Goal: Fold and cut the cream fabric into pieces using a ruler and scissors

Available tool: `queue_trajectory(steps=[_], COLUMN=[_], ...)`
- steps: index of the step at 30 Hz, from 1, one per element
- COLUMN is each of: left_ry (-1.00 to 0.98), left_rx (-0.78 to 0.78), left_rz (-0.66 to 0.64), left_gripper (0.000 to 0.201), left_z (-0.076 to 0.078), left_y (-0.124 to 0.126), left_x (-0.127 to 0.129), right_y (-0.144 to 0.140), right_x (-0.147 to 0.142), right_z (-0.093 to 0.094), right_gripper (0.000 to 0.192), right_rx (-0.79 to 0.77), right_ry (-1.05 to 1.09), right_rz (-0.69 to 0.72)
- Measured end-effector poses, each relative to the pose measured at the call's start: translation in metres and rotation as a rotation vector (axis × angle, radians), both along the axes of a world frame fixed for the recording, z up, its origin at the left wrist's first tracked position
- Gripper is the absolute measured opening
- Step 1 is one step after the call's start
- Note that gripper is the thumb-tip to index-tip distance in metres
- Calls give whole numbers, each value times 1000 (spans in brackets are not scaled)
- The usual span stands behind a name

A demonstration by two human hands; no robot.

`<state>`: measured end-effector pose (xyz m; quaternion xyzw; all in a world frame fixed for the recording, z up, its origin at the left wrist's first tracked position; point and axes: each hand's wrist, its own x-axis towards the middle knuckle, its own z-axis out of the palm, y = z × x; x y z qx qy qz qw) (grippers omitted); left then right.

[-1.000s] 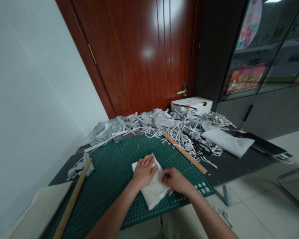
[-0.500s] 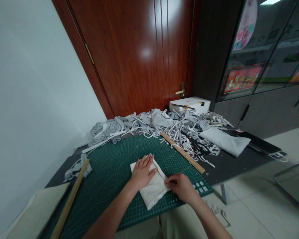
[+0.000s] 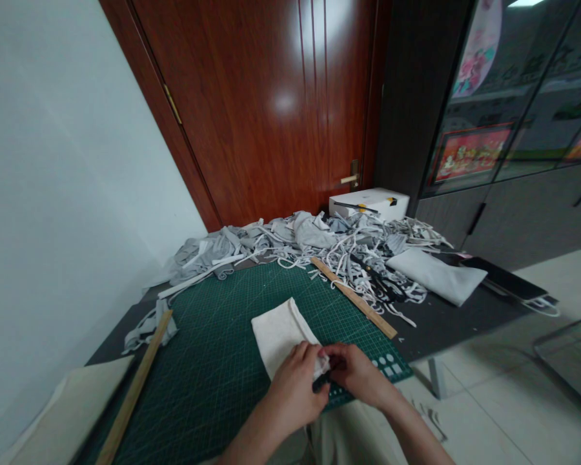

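A folded piece of white cloth (image 3: 279, 328) lies on the green cutting mat (image 3: 213, 329), close to the mat's front edge. Both hands are at the cloth's near right corner, which is lifted and bunched between them. My left hand (image 3: 301, 381) is closed with its fingers pinching the cloth from the left. Opposite it, my right hand (image 3: 351, 371) grips the same corner with thumb and fingers together. The fingertips partly hide the pinched edge. The far end of the cloth lies flat.
Wooden rulers lie on the mat: one at left (image 3: 135, 391), one at right (image 3: 356, 298). Fabric scraps (image 3: 314, 232) are heaped along the back, with black-handled scissors (image 3: 380, 281) among them. A white box (image 3: 368, 201), folded pale cloth (image 3: 436, 274) and beige sheets (image 3: 72, 413) surround the work area.
My left hand has left its flat press on the cloth's middle and come toward me to the near right corner. That corner is now lifted and bunched between both hands.
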<state>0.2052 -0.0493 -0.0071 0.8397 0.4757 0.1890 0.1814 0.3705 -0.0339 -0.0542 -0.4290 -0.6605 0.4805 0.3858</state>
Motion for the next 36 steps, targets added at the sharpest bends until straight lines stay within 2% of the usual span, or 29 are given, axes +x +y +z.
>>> queue_trajectory(steps=[2, 5, 9, 13, 16, 21, 26, 29, 36], left_ry=[-21, -94, -336, -616, -782, -940, -1051, -1087, -1074], left_rx=[-12, -11, -69, -195, -305, -502, -524, -535, -483], left_rz=[37, 96, 151, 179, 173, 223, 352, 388, 425], left_gripper=[49, 45, 38, 33, 29, 27, 38, 41, 41], left_z=[-5, -14, -26, -33, -31, -16, -13, -17, -20], left_y=[-7, -6, 3, 9, 9, 0, 0, 3, 2], left_x=[0, -5, -16, -31, -42, -50, -50, -49, -47], right_y=[-1, -2, -4, -4, -3, -4, -3, -3, -1], right_x=[-7, -18, -26, -34, -42, -55, -63, -63, -59], right_z=[-2, 1, 17, 25, 24, 27, 28, 27, 22], right_gripper=[40, 34, 35, 31, 30, 26, 16, 13, 16], right_rx=[-2, 80, 236, 248, 244, 450, 458, 493, 434], right_ry=[-17, -95, -147, -145, -178, -210, -206, -185, -179], right_rz=[-91, -177, -131, -71, -125, -66, -92, -55, -52])
